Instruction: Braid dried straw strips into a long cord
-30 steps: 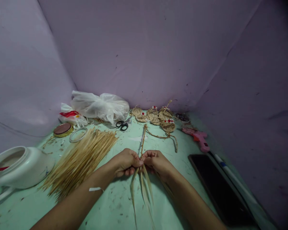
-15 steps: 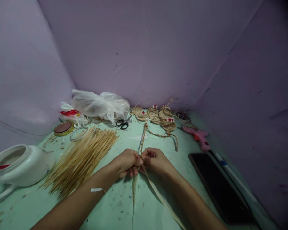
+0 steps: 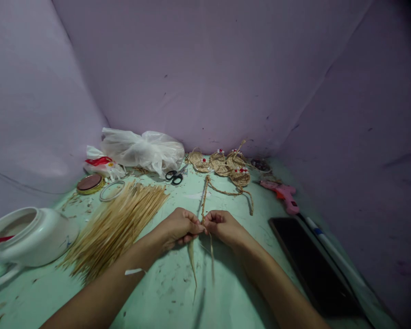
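My left hand [image 3: 180,227] and my right hand [image 3: 222,226] meet at the middle of the green table, both pinched on the near end of a braided straw cord [image 3: 204,196]. The braid runs away from my fingers toward the far wall. Loose flat straw strands [image 3: 193,262] hang from my fingers toward me, lying on the table. A bundle of dry straw strips [image 3: 118,226] lies just left of my left forearm.
A white jar [image 3: 27,237] lies on its side at the left. A plastic bag [image 3: 144,151], scissors [image 3: 175,176], tape rolls [image 3: 89,183] and small woven straw pieces [image 3: 226,165] sit along the back. A pink glue gun [image 3: 282,194] and a dark phone [image 3: 311,265] lie at the right.
The loose strands below my fingers have shifted: one that stretched out to the lower right is now drawn back under my hands. Both hands stayed at the braid's end, moving slightly away.
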A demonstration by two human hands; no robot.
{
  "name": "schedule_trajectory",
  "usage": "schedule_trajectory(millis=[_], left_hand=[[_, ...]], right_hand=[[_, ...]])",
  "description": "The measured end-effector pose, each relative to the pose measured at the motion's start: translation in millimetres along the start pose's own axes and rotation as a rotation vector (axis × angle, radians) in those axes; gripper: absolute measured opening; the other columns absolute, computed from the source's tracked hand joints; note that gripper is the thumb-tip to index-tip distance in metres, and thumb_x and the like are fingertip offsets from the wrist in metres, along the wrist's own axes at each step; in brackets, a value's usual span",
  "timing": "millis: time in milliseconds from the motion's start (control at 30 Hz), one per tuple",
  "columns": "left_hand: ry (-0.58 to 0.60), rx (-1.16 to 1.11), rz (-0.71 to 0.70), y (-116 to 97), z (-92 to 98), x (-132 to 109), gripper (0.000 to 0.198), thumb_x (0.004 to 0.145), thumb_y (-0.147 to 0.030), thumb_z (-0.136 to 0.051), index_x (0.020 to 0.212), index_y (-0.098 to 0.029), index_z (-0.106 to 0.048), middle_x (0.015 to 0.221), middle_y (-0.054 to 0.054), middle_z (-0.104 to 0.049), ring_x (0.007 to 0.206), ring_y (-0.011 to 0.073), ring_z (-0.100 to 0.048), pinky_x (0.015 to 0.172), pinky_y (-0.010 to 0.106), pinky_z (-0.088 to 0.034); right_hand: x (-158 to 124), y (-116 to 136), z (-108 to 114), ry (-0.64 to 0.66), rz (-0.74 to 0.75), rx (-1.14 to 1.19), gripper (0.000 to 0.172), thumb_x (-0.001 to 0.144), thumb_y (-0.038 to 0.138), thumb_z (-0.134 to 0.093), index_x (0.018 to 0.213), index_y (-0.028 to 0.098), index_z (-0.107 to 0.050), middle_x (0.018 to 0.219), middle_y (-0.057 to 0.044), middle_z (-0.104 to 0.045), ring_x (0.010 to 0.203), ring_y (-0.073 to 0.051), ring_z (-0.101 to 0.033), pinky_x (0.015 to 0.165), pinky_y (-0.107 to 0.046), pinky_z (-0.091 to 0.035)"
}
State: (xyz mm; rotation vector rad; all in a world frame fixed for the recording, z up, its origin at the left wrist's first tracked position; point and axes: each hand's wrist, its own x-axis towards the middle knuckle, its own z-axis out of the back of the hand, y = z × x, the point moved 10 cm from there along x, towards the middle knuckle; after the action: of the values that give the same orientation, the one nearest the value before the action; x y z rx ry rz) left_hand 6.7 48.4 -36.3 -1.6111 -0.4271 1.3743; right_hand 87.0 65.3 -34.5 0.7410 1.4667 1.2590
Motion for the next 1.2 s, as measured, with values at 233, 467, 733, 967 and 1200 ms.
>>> schedule_trajectory(millis=[233, 467, 733, 967, 1200], left_hand=[[0.060, -0.030, -0.010, -6, 3.1, 0, 0.017, 0.051, -0.016, -0.059, 0.067, -0.012, -0.052, 0.045, -0.003, -0.050, 0.031, 0.0022, -0.031, 0.032, 0.016, -0.015], [-0.244, 0.178, -0.085, -28, 42.6, -11, 0.027, 0.056, -0.007, -0.054, 0.083, -0.010, -0.055, 0.053, -0.004, -0.052, 0.031, 0.0037, -0.037, 0.034, 0.018, -0.026], [-0.058, -0.031, -0.037, -17, 3.3, -7, 0.027, 0.054, -0.006, -0.050, 0.081, -0.010, -0.051, 0.050, -0.001, -0.055, 0.034, 0.0097, -0.047, 0.033, 0.019, -0.034], [-0.053, -0.013, -0.006, -6, 5.9, -2, 0.008, 0.053, -0.015, -0.051, 0.054, -0.010, -0.057, 0.031, -0.007, -0.035, 0.025, 0.0036, -0.024, 0.028, 0.017, -0.013], [-0.196, 0.031, -0.056, -3, 11.9, 5, 0.008, 0.048, -0.010, -0.050, 0.042, -0.014, -0.045, 0.030, -0.007, -0.030, 0.031, 0.0028, -0.019, 0.035, 0.020, -0.009]], right_hand=[[0, -1, -1, 0.022, -0.043, 0.096, 0.003, 0.053, 0.016, -0.050, 0.052, 0.015, -0.048, 0.042, 0.004, -0.046, 0.039, -0.005, -0.034, 0.043, -0.020, -0.022], [0, -1, 0, 0.021, -0.044, 0.160, 0.007, 0.050, 0.018, -0.054, 0.048, 0.014, -0.049, 0.039, 0.004, -0.043, 0.037, -0.004, -0.028, 0.041, -0.021, -0.015], [5, -4, -9, 0.101, 0.029, 0.229, 0.019, 0.052, 0.029, -0.060, 0.049, 0.015, -0.048, 0.044, 0.001, -0.048, 0.041, -0.006, -0.036, 0.044, -0.022, -0.022], [3, -2, -3, 0.032, 0.024, 0.118, 0.015, 0.051, 0.026, -0.056, 0.050, 0.015, -0.046, 0.042, 0.004, -0.044, 0.039, -0.005, -0.031, 0.042, -0.021, -0.022], [-13, 22, 7, -0.136, 0.128, -0.491, 0.012, 0.065, 0.024, -0.048, 0.060, 0.016, -0.055, 0.056, -0.002, -0.057, 0.052, -0.011, -0.046, 0.050, -0.022, -0.028]])
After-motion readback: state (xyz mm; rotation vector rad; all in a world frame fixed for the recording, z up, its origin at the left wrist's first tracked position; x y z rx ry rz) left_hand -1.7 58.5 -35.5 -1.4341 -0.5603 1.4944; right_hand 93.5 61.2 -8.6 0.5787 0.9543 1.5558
